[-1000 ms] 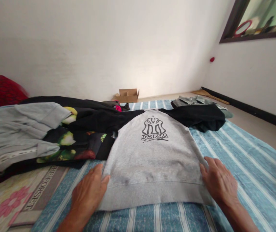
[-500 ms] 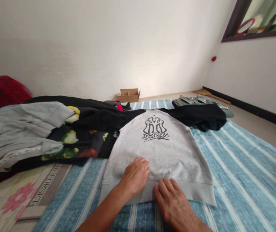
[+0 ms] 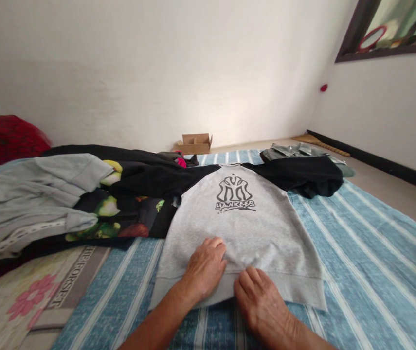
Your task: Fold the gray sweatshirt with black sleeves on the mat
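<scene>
A grey sweatshirt (image 3: 262,238) with black sleeves and a dark "YANKEES" print lies spread front up, its collar away from me. My left hand (image 3: 207,267) is on the lower front just above the hem band, fingers bent together against the fabric; their tips are partly hidden. At the middle of the hem, my right hand (image 3: 261,301) has its fingers curled over the band and closed on it. Between the two hands the cloth puckers slightly, and the bottom edge rises a little beside my right hand.
Beneath lies a blue striped sheet (image 3: 368,262). Piled clothes, including a grey garment (image 3: 32,194) and a dark printed one (image 3: 135,218), lie on the left. Folded grey clothing (image 3: 295,149) sits beyond the right sleeve. A cardboard box (image 3: 195,144) stands by the wall.
My right hand has curled slightly tighter at the hem, and the edge beside it has lifted a little. My left hand has barely moved. The view has shifted slightly.
</scene>
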A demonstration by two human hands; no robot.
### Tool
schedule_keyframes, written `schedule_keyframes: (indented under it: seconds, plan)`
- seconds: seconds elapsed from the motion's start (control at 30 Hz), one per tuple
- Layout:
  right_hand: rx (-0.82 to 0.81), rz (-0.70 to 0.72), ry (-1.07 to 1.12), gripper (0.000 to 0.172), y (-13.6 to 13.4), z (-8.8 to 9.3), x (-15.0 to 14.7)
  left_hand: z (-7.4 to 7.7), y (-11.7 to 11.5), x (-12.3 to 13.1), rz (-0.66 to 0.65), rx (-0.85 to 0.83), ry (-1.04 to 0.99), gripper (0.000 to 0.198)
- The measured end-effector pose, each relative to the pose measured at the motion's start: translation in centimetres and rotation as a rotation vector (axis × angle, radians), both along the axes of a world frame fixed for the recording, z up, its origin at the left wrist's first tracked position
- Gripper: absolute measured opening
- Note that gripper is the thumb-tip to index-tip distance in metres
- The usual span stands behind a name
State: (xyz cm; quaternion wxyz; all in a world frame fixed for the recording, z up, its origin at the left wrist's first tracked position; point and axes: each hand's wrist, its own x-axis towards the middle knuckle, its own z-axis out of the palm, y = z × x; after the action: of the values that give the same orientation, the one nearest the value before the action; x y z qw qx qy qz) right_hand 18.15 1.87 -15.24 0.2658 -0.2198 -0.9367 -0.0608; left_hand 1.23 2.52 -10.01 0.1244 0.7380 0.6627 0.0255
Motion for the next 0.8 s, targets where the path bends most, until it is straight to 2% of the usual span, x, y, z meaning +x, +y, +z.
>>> schedule_keyframes:
  seconds: [0.2,0.33,0.5,0.63,0.8]
  plan:
    - [-0.042,0.041,0.045,0.010,0.0,0.3,0.3,-0.8,-1.6,-0.4,-0.030,0.015,0.059,0.039]
    - [-0.061,0.054,0.073,0.010,0.2,0.3,0.2,-1.6,-2.2,-1.1,-0.011,-0.031,0.092,0.044]
    - [-0.062,0.062,0.084,0.007,0.3,0.4,0.2,-3.1,-2.4,-1.8,-0.017,0.028,0.098,0.046]
    - [-0.076,0.067,0.099,0.016,0.3,-0.2,0.2,-3.5,-2.3,-2.1,-0.033,0.071,0.117,0.045]
    - [0.071,0.018,0.210,0.035,0.3,-1.3,0.9,-3.5,-2.5,-1.9,-0.024,0.170,0.116,0.042]
